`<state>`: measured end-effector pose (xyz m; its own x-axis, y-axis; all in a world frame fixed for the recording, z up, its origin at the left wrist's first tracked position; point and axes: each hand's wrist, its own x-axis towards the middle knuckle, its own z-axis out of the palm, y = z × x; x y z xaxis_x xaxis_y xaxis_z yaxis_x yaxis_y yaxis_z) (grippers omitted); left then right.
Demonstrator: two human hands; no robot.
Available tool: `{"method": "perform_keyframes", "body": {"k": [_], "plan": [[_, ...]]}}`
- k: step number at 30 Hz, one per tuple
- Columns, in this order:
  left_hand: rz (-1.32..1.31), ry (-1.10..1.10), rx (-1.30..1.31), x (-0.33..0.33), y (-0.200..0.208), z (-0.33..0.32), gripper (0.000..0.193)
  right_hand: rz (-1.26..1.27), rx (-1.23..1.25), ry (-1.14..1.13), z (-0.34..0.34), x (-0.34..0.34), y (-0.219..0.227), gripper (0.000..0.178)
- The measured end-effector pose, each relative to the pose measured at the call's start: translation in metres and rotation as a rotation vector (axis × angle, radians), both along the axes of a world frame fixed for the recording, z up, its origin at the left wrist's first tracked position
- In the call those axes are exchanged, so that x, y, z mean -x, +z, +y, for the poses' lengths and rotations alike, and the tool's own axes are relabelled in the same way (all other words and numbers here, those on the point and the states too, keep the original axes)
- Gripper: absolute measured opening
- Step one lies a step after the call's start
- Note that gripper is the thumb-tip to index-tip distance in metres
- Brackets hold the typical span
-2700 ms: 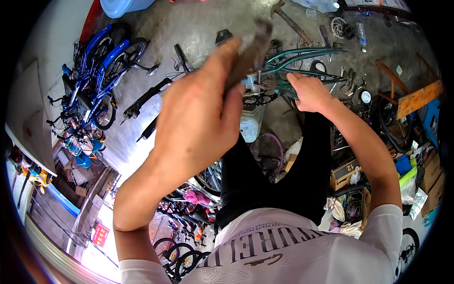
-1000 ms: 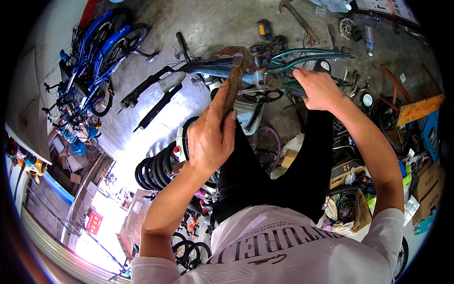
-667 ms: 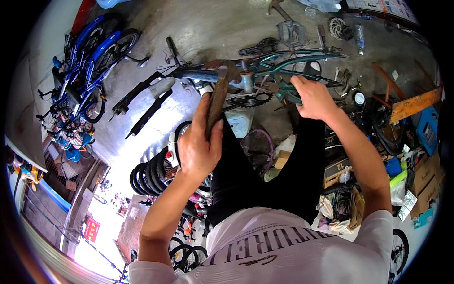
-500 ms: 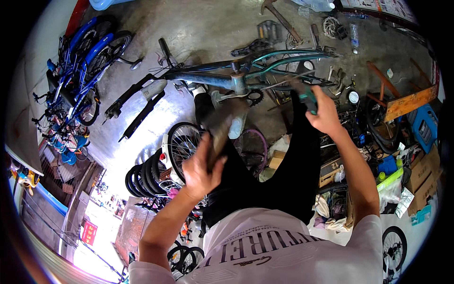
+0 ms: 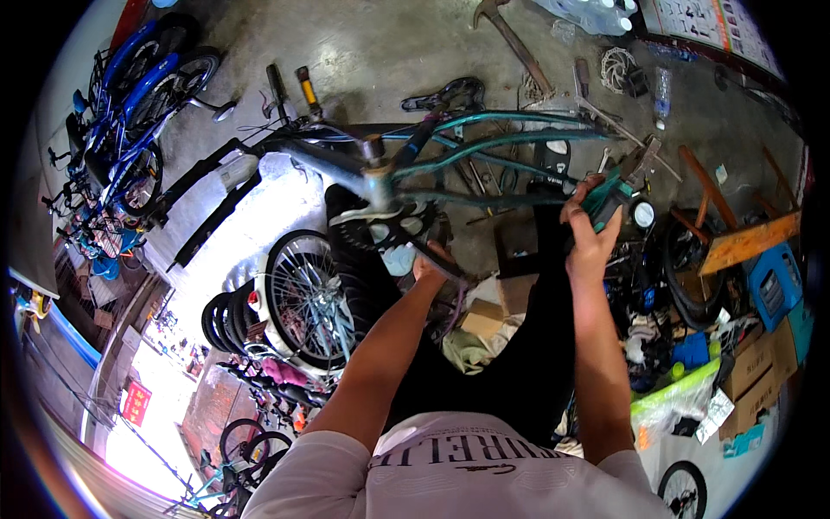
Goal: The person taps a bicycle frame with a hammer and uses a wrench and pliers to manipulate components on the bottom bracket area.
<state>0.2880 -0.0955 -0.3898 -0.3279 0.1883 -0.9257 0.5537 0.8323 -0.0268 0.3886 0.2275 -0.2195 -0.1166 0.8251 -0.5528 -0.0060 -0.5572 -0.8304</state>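
A teal bicycle frame (image 5: 510, 138) lies across the floor in front of me, with its bare tube end (image 5: 372, 149) pointing up. Below that tube is a dark toothed chainring (image 5: 367, 229), and a black crank arm (image 5: 450, 266) slants from it toward me. My left hand (image 5: 430, 262) is closed round the crank arm, its fingertips partly hidden. At the frame's right end, my right hand (image 5: 590, 227) grips a green-handled tool (image 5: 609, 197) with a blocky metal head; its exact kind is unclear.
A spoked wheel (image 5: 304, 298) stands left of my legs. A hammer (image 5: 517, 48) and a brake disc (image 5: 617, 69) lie beyond the frame. To the right are a wooden stool (image 5: 752, 242) and cardboard boxes (image 5: 756, 372). Blue bicycles (image 5: 143, 112) stand far left.
My left hand has lowered toward the floor and moved right, from holding up a blurred dark part to the crank arm. The right hand's tool has swung round to point away. My view has shifted.
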Motion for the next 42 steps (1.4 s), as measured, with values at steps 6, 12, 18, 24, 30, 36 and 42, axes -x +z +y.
{"method": "perform_keyframes", "body": {"k": [6, 12, 18, 24, 30, 36, 42], "plan": [[0.110, 0.219, 0.123, -0.002, -0.085, 0.023, 0.039, 0.215, -0.052, 0.088, 0.020, 0.023, -0.045, 0.047], [0.331, 0.541, -0.173, -0.009, -0.195, -0.015, 0.040, 0.315, 0.117, 0.069, 0.026, 0.019, -0.063, 0.056], [0.369, 0.593, -0.143, -0.003, -0.193, 0.004, 0.053, 0.301, 0.157, 0.212, 0.050, 0.011, -0.063, 0.070], [0.354, 0.589, -0.012, 0.005, -0.184, 0.036, 0.038, 0.206, 0.097, 0.294, 0.071, 0.003, -0.059, 0.061], [0.456, 0.580, -0.106, 0.000, -0.195, 0.015, 0.044, 0.288, 0.144, 0.301, 0.097, 0.008, -0.052, 0.056], [0.483, 0.609, -0.138, 0.001, -0.182, 0.034, 0.040, 0.295, 0.171, 0.327, 0.097, 0.011, -0.047, 0.052], [0.554, 0.615, -0.154, -0.001, -0.188, 0.037, 0.032, 0.344, 0.177, 0.395, 0.091, 0.012, -0.036, 0.052]]}}
